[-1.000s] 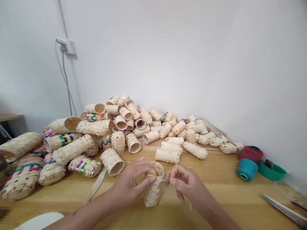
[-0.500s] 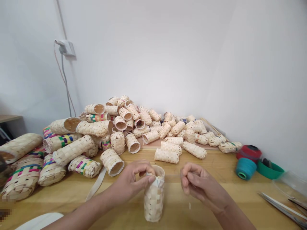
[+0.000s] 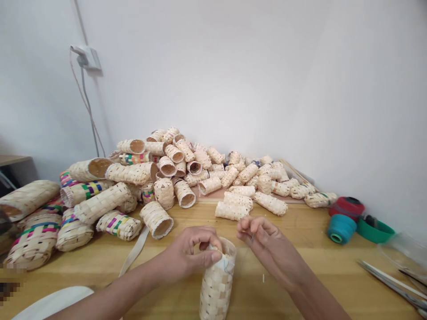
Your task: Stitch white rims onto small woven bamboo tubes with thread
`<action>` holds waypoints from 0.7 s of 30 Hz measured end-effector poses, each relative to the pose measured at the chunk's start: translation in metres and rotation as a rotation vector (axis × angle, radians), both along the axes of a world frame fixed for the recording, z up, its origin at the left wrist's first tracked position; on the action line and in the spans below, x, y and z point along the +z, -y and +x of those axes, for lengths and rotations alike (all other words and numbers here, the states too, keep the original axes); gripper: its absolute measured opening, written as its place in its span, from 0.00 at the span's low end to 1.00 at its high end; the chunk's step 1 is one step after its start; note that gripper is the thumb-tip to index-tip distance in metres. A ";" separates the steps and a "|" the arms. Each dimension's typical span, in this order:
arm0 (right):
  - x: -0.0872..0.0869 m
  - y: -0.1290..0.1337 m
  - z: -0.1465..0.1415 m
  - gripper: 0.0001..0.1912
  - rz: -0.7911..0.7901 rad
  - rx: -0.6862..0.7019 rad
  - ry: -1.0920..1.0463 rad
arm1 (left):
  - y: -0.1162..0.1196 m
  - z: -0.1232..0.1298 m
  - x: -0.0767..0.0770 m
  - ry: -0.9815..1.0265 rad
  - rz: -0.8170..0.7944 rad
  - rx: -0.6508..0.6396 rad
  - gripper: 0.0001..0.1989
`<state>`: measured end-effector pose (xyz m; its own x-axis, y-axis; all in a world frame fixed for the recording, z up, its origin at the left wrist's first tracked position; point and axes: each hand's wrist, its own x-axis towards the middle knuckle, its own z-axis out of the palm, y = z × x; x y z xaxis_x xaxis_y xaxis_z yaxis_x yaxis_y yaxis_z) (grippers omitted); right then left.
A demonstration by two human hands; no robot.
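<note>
Bare L hand curled, fingers bent over, thumb pushed fwd, L forearm angling in from bottom left. Bare R hand just right of L hand, not touching it, thumb & fingers pinched together, R forearm running to bottom right.

- light wooden tabletop
- heaped woven bamboo tubes, some with coloured bands
- teal thread spool
- red spool
- green dish
- pale strap
- long metal tool
</note>
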<state>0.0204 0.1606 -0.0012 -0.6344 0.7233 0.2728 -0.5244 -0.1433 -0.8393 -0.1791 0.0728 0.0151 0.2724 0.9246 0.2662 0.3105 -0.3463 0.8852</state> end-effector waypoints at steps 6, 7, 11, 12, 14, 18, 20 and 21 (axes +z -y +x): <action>-0.005 0.015 -0.007 0.10 -0.007 0.146 -0.041 | 0.000 0.003 0.002 -0.043 0.015 -0.041 0.17; -0.006 0.014 -0.008 0.10 -0.028 0.135 -0.014 | 0.000 0.003 0.002 -0.049 0.014 -0.052 0.17; -0.008 -0.008 -0.003 0.18 -0.074 -0.119 0.115 | 0.003 0.001 0.004 -0.057 0.032 -0.147 0.17; -0.008 -0.018 0.001 0.20 -0.075 -0.213 0.126 | 0.004 0.000 0.004 -0.058 0.032 -0.177 0.16; -0.008 -0.042 0.014 0.21 -0.077 -0.376 0.115 | 0.005 -0.003 0.005 -0.052 0.016 -0.198 0.16; -0.013 -0.083 0.055 0.17 -0.081 -0.751 0.131 | 0.004 -0.006 0.004 -0.020 -0.028 -0.153 0.18; -0.016 -0.095 0.076 0.14 -0.068 -0.956 0.149 | 0.003 -0.006 0.004 -0.009 -0.031 -0.144 0.17; -0.016 -0.099 0.084 0.13 -0.050 -1.058 0.156 | 0.002 -0.006 0.003 -0.006 -0.034 -0.139 0.17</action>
<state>0.1048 0.2593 -0.0174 0.2964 0.9345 0.1972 -0.2896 0.2847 -0.9138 -0.1854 0.0708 0.0184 0.3995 0.8864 0.2338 0.2667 -0.3564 0.8955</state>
